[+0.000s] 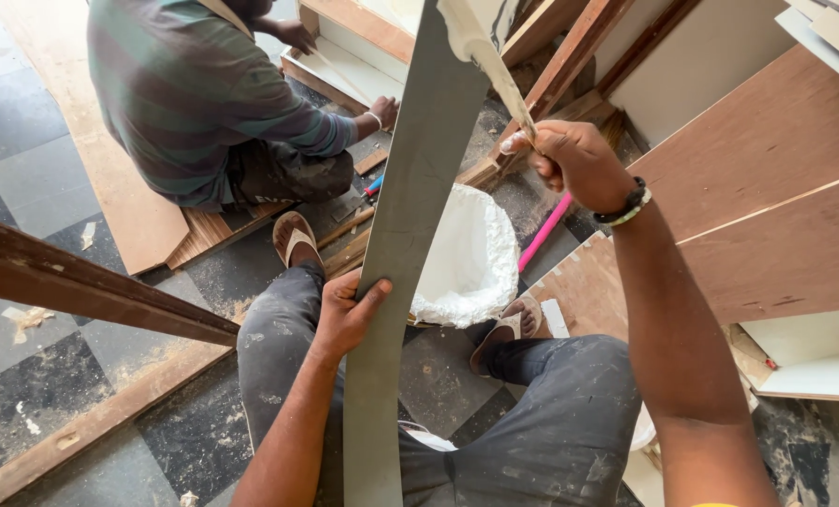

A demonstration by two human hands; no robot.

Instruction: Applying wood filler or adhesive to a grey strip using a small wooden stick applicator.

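Grey laminate strip stays steady as our left hand clamps its near edge, while our right hand pinches a glue-coated stick spreading white adhesive.

Left hand clamped, thumb out — right hand raised, fisted.

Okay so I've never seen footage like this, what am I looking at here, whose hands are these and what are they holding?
There is one picture, taken by a camera worn on a person's head, looking down at their own lap and hands. No machine is involved. The left hand grips a long grey strip that stands up from the lap. The right hand holds a thin stick coated in white paste against the strip's top. Below sits a bucket of white paste on a dusty tiled floor. Another person crouches nearby over wooden panels.
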